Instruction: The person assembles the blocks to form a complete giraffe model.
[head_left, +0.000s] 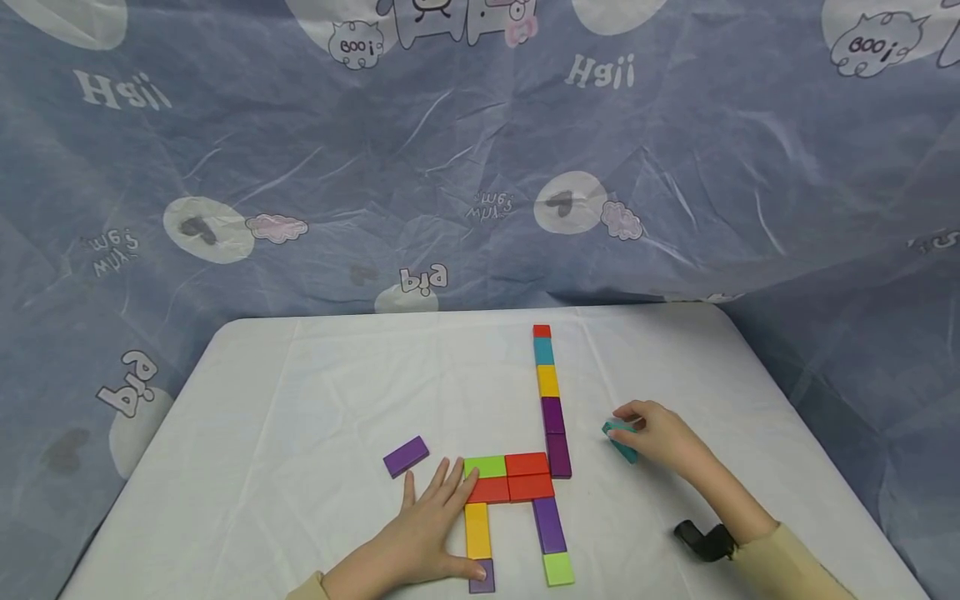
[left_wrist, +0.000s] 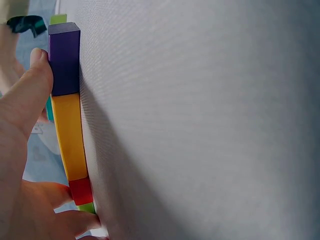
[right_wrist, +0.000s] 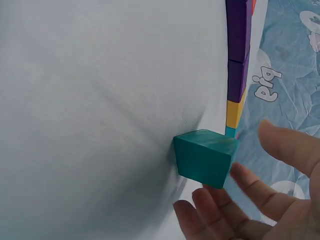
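Note:
In the head view my left hand (head_left: 420, 533) spreads over the lower left of a flat block arrangement. Its thumb lies at a short purple block (head_left: 482, 577), and fingertips touch the left end of a red block (head_left: 489, 490) beside a lime green block (head_left: 484, 467). A yellow block (head_left: 477, 531) lies between thumb and fingers. Off to the right, my right hand (head_left: 660, 433) is around a teal block (head_left: 624, 446). The right wrist view shows the thumb apart from the teal block (right_wrist: 202, 160), with fingertips close to its other side.
A column of purple, yellow, teal and red blocks (head_left: 551, 417) runs toward the table's back edge. A loose purple block (head_left: 406, 457) lies left of the arrangement. Another leg has a purple block (head_left: 550, 525) and a lime block (head_left: 558, 570). Patterned blue cloth (head_left: 450, 167) hangs behind the white table (head_left: 337, 375).

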